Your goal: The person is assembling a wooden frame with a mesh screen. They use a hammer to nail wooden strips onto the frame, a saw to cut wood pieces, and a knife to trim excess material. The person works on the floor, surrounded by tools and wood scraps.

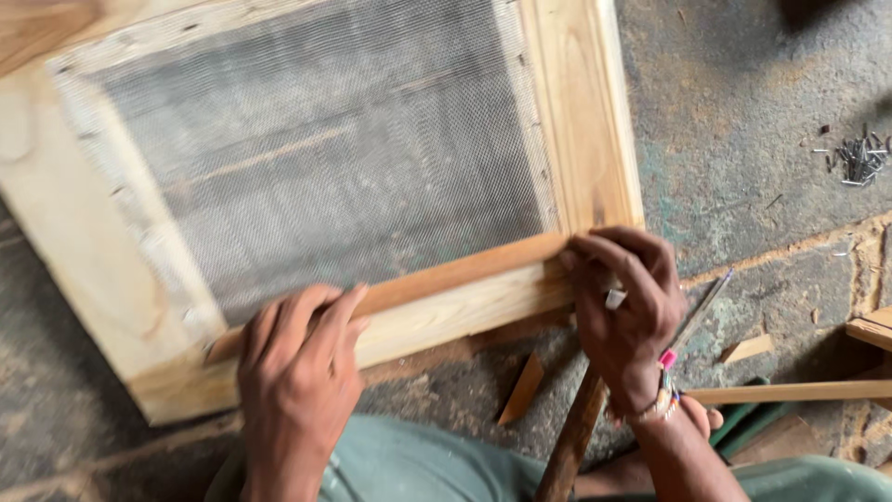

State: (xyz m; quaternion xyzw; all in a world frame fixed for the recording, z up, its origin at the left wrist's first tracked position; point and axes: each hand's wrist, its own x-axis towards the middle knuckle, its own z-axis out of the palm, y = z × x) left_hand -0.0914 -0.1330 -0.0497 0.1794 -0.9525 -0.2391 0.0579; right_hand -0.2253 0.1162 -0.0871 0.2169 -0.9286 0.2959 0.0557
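Head view: I am watching both hands pressing a thin wooden strip (437,279) onto the mesh-covered frame (581,112); left hand (297,372) lying flat, fingers together, right hand (627,311) curling fingertips on the strip's far end, running left-right between them.

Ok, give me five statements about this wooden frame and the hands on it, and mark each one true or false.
1. The left hand presses on a thin wooden strip laid along the frame's lower rail. True.
2. The wooden frame holds a pane of clear glass. False: it holds grey wire mesh.
3. The right hand rests at the strip's end near the frame's corner. True.
4. A pile of small nails lies on the mesh. False: it lies on the floor to the frame's right.
5. Both hands wear gloves. False: both are bare; the right wrist has a bracelet.
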